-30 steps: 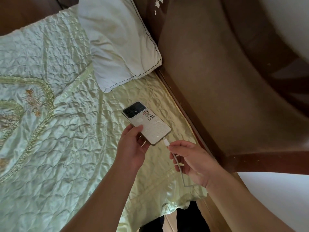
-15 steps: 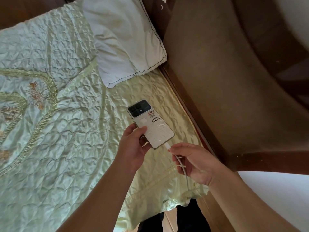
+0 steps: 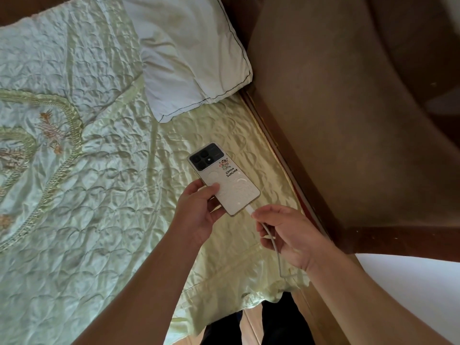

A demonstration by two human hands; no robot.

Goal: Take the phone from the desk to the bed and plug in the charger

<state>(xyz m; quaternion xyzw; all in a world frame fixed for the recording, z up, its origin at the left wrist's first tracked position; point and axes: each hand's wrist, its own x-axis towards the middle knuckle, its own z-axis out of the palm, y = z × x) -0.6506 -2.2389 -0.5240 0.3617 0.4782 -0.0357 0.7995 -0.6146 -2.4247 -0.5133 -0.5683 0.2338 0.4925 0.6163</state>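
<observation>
Two hands, phone and charger cable, held over bed.

Left hand (image 3: 199,215): closed on lower left edge of phone (image 3: 224,178), thumb flat across the back, fingers underneath. Right hand (image 3: 288,235): fingertips (image 3: 258,214) pinched on white charger plug (image 3: 249,209), plug meeting phone's bottom edge at 5 o'clock; how deep it sits, not discernible. Charger cable (image 3: 276,247): white, trailing under right palm toward 6 o'clock. Phone: back up, white case with cartoon sticker, dark camera block toward 11 o'clock, above pale green quilted bedspread (image 3: 99,195); whether touching it, not discernible. White pillow (image 3: 189,53): at 12 o'clock from phone. Brown wooden bed frame (image 3: 298,185): at 3 o'clock.
</observation>
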